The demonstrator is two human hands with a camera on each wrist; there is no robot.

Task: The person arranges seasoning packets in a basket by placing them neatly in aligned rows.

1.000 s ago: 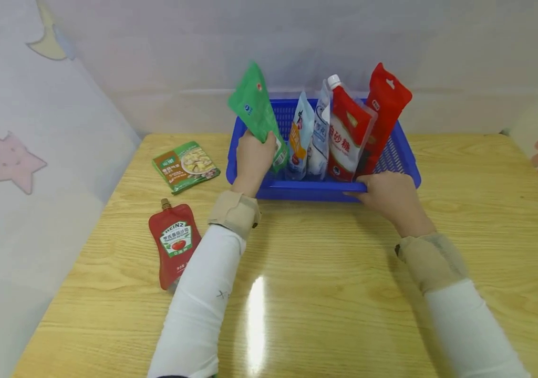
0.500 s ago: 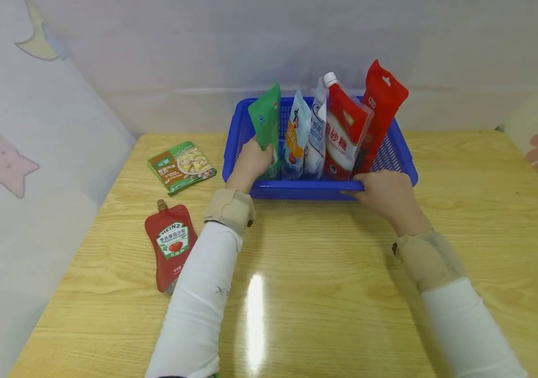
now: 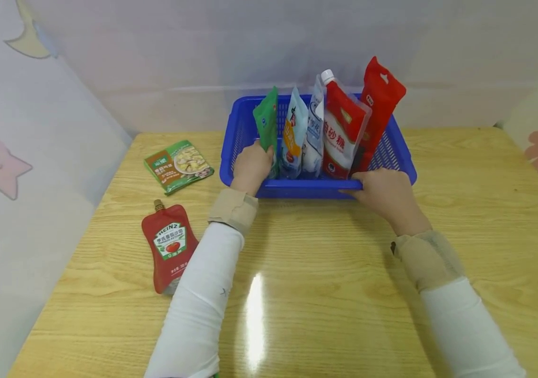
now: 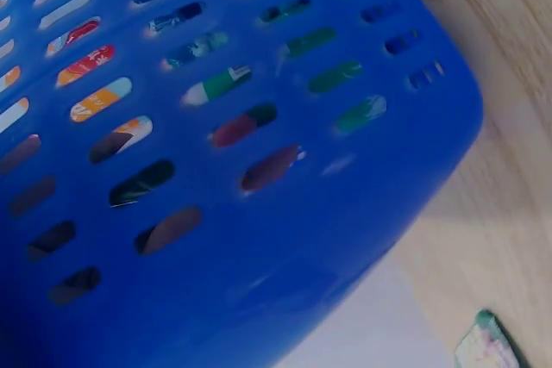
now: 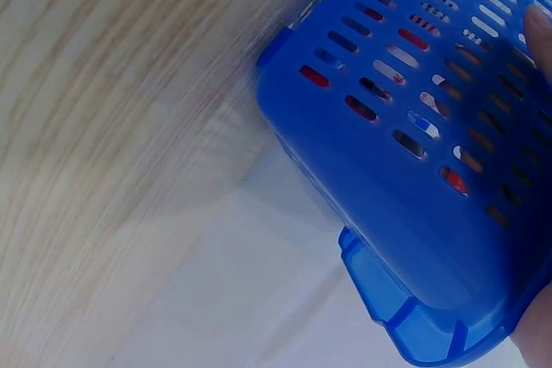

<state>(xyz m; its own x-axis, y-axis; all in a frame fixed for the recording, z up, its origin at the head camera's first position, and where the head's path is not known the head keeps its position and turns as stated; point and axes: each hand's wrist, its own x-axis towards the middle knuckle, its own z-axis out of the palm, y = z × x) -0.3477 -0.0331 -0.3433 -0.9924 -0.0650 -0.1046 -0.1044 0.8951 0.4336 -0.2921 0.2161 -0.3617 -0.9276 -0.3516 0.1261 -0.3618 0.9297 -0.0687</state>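
Note:
In the head view my left hand [image 3: 251, 167] reaches over the front rim of a blue plastic basket [image 3: 307, 190]. It pinches a green pouch [image 3: 266, 121] that stands upright at the basket's left end. My right hand [image 3: 384, 194] grips the front rim near the right corner, thumb on top. Right of the green pouch stand a light-blue-and-orange pouch [image 3: 293, 134], a white-and-blue pouch [image 3: 314, 126], a red-and-white sugar pouch [image 3: 342, 136] with a white cap and a tall red packet [image 3: 382, 100]. The left wrist view shows the slotted basket wall [image 4: 259, 256], with the left fingers mostly hidden.
A green-and-brown seasoning packet [image 3: 179, 166] lies flat on the wooden table [image 3: 326, 283] left of the basket. Nearer lies a red ketchup pouch [image 3: 168, 247], partly behind the left sleeve. A pale curtain [image 3: 179, 68] rises right behind the basket.
My left hand has lowered the green pouch into the basket and brought it from leaning left to upright. The right hand has kept its grip on the rim.

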